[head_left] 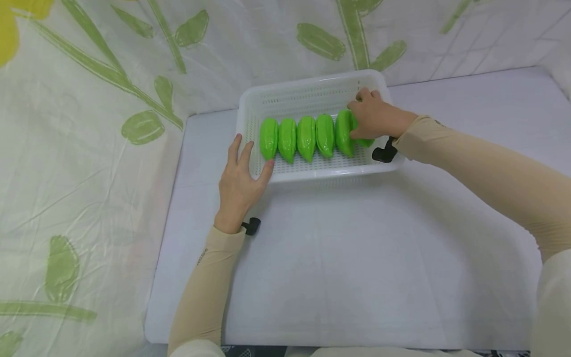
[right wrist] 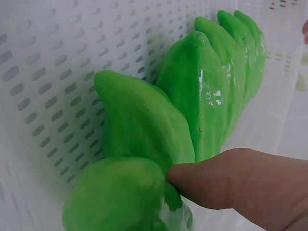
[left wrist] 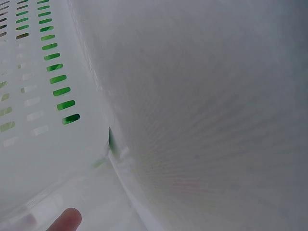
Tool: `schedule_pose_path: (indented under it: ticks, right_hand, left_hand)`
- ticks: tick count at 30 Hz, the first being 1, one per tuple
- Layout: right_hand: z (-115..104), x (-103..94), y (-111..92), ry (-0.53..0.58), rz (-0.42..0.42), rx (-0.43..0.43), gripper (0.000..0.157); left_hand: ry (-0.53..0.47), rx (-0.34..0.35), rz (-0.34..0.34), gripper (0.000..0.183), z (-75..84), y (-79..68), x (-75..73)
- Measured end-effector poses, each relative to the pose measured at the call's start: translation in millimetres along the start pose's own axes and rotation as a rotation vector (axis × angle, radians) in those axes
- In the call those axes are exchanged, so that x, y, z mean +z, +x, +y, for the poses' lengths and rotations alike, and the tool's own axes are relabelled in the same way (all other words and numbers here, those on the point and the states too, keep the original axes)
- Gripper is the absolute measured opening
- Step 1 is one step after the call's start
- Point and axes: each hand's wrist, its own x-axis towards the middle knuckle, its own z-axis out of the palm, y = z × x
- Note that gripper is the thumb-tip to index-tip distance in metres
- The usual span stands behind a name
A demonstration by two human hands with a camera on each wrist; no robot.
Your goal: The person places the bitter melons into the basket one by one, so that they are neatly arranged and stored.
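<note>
A white perforated plastic basket (head_left: 330,173) holds a side-by-side row of glossy green star fruits (head_left: 306,139). At the right end of the row, my right hand (head_left: 376,115) grips the last star fruit (right wrist: 120,197), which it partly hides in the head view. Seen from the right wrist, the thumb (right wrist: 226,183) presses between this fruit and its neighbour (right wrist: 144,115). My left hand (head_left: 241,186) spreads its fingers at the basket's left front corner, thumb at the front rim. One fingertip (left wrist: 67,219) shows beside the basket wall (left wrist: 29,159) in the left wrist view.
The basket stands at the back of a table with a white cover (head_left: 357,272). A white curtain (head_left: 250,44) with green leaf prints hangs behind and to the left. Each wrist wears a small black device (head_left: 253,226).
</note>
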Motion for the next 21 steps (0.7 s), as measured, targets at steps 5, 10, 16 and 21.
schedule_pose_path:
  ticks: [5, 10, 16, 21]
  right_hand:
    - [0.0, 0.6, 1.1, 0.0, -0.015, 0.006, 0.078]
    - [-1.4, 1.2, 0.5, -0.008, -0.044, 0.009, 0.078]
    - [-0.2, 2.6, 0.1, -0.001, -0.021, -0.004, 0.084]
    - [1.5, 0.5, -1.1, 0.026, -0.008, -0.005, 0.09]
  left_hand:
    - [-0.001, 0.003, 0.0, 0.075, 0.3, -0.1, -0.2]
    - [-0.005, 0.004, -0.003, 0.076, 1.2, -0.2, -0.4]
    - [-0.003, 0.006, 0.0, 0.075, 0.2, 0.2, 1.4]
    - [-0.003, 0.004, -0.015, 0.077, 0.6, -0.2, 0.2]
